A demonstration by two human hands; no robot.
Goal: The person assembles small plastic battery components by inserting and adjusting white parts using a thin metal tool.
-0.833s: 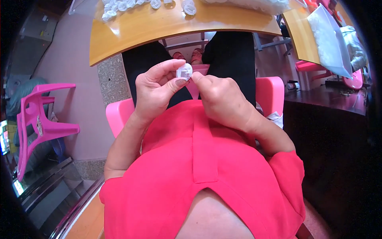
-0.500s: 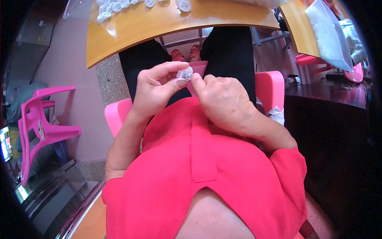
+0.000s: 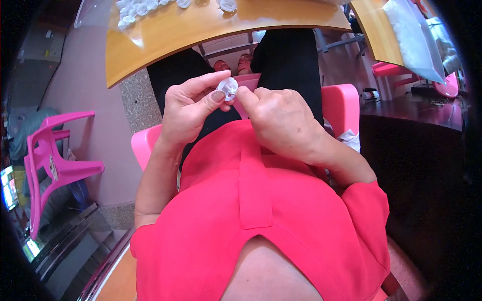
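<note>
While we work: both hands meet below the worktop [image 3: 211,30] edge.
Left hand [image 3: 188,113]: pinches small clear plastic piece [image 3: 228,86].
Right hand [image 3: 281,120]: fingertips narrow on it; we'd keep it steady.

Landmark: yellow-orange worktop [image 3: 201,35], curved edge. On its far left part, a cluster of small clear plastic pieces [image 3: 138,7]. Right of it, a second worktop [image 3: 374,30] carrying a clear plastic bag [image 3: 414,37], contents possibly white pieces, view poor. Below the worktop's left end, a pink plastic chair [image 3: 52,165] on the floor. Below its right end, a dark wooden surface [image 3: 427,110].
</note>
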